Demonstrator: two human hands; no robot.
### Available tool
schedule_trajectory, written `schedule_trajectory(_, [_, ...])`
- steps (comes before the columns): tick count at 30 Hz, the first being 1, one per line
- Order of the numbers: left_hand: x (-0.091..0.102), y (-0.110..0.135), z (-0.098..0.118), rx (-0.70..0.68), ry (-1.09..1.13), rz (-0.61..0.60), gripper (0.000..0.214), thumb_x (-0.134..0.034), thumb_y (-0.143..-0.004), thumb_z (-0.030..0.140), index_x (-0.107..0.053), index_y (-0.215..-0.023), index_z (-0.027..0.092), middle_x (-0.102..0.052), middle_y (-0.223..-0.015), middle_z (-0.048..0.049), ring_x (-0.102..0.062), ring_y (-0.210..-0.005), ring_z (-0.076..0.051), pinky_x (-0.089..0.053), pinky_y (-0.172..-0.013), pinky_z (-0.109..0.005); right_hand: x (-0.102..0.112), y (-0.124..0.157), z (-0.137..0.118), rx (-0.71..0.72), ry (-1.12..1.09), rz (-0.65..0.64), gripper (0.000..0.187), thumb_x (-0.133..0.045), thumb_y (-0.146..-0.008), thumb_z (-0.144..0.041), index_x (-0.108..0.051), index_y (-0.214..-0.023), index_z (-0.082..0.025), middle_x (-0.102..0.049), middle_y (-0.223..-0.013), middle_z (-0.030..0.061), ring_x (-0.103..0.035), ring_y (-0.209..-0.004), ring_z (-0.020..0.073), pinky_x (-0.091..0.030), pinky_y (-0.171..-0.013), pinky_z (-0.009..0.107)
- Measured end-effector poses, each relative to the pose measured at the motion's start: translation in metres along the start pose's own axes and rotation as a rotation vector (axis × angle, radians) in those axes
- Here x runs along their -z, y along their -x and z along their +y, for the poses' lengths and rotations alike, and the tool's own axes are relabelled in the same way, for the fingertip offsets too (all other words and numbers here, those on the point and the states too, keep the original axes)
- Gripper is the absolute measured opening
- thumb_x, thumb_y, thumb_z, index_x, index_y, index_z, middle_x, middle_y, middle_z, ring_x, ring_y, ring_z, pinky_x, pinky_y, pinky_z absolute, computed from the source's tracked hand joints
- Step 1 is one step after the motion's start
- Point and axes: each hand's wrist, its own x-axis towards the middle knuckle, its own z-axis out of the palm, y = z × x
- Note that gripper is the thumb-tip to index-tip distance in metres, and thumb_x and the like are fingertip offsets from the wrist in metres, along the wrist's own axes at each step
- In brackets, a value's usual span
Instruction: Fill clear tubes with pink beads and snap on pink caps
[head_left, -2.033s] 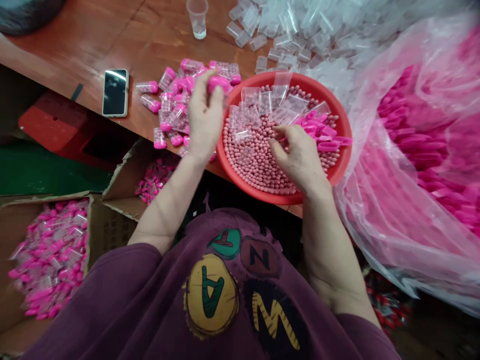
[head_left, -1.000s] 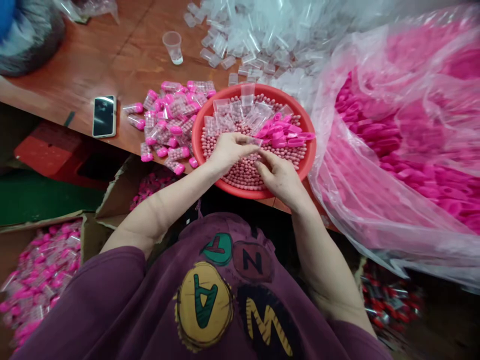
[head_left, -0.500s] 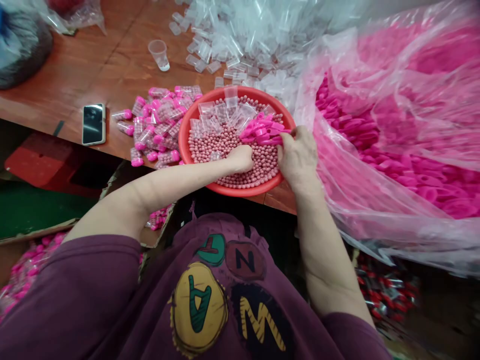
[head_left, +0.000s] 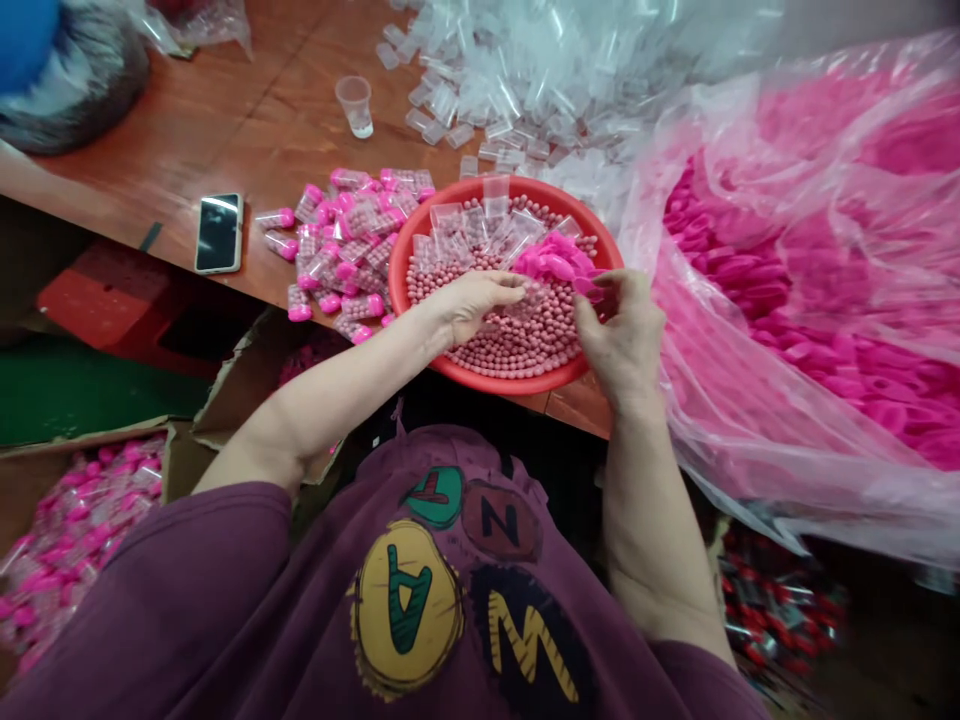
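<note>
A red plastic basin [head_left: 517, 383] holds small pink beads [head_left: 517, 352], several clear plastic tubes [head_left: 450, 232] and a heap of bright pink plastic caps [head_left: 551, 256]. Over the beads, my left hand [head_left: 474, 306] is closed on what looks like a clear tube, partly hidden by the fingers. My right hand [head_left: 624, 335] is at the basin's right rim, its thumb and fingers pinching a pink cap [head_left: 589, 286] beside the heap. Left of the basin lies a pile of bead-filled tubes with pink caps [head_left: 349, 235].
Loose clear tubes [head_left: 540, 75] are heaped behind the basin. A large clear bag of pink caps [head_left: 832, 330] stands at right. A phone [head_left: 219, 235] and a plastic cup [head_left: 355, 105] rest on the wooden table [head_left: 277, 90]. Capped tubes fill a cardboard box [head_left: 90, 540] at lower left.
My left hand has come up out of the beads and turned, now with a clear tube at its fingers. My right hand stays by the caps. The whole view has shifted slightly.
</note>
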Motion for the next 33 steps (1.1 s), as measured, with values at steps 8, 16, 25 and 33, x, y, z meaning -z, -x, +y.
schedule_trajectory(8, [0.004,0.014,-0.029,-0.047,0.346,0.005,0.027,-0.063,-0.097,-0.009,-0.07,-0.105,0.016,-0.071,-0.078,0.0054,-0.07,-0.07,-0.008,-0.059,-0.08,-0.025,-0.028,0.006,-0.026,0.257,-0.109,0.012,0.018,-0.065,-0.103,-0.029,-0.069,-0.12,-0.027,-0.075,-0.109,0.0066,-0.074,-0.095,0.0231,-0.066,-0.09,0.043])
schedule_trajectory(16, [0.005,0.009,-0.036,-0.126,0.288,0.094,0.025,-0.073,-0.091,-0.007,-0.078,-0.105,0.014,-0.081,-0.097,-0.0005,-0.074,-0.089,-0.01,-0.059,-0.098,-0.025,-0.015,0.012,-0.039,0.163,-0.221,-0.101,0.018,-0.066,-0.108,-0.038,-0.076,-0.117,-0.026,-0.077,-0.118,0.0104,-0.078,-0.109,0.0282,-0.067,-0.101,0.05])
schedule_trajectory(25, [0.008,0.012,-0.033,-0.031,0.29,0.042,0.027,-0.069,-0.096,-0.002,-0.081,-0.113,0.016,-0.083,-0.106,-0.001,-0.073,-0.086,-0.009,-0.063,-0.094,-0.027,-0.027,0.012,-0.022,-0.065,-0.369,-0.089,0.047,-0.069,-0.106,-0.069,-0.078,-0.13,-0.029,-0.083,-0.128,0.0086,-0.081,-0.119,0.03,-0.07,-0.106,0.054])
schedule_trajectory(33, [0.0,0.017,-0.031,-0.021,0.302,0.023,0.012,-0.073,-0.1,0.0,-0.077,-0.099,0.011,-0.077,-0.087,-0.0003,-0.07,-0.075,-0.01,-0.053,-0.074,-0.026,-0.017,0.016,-0.03,-0.101,-0.382,-0.029,0.036,-0.075,-0.104,-0.059,-0.082,-0.122,-0.029,-0.085,-0.118,0.0075,-0.084,-0.109,0.0292,-0.071,-0.102,0.052])
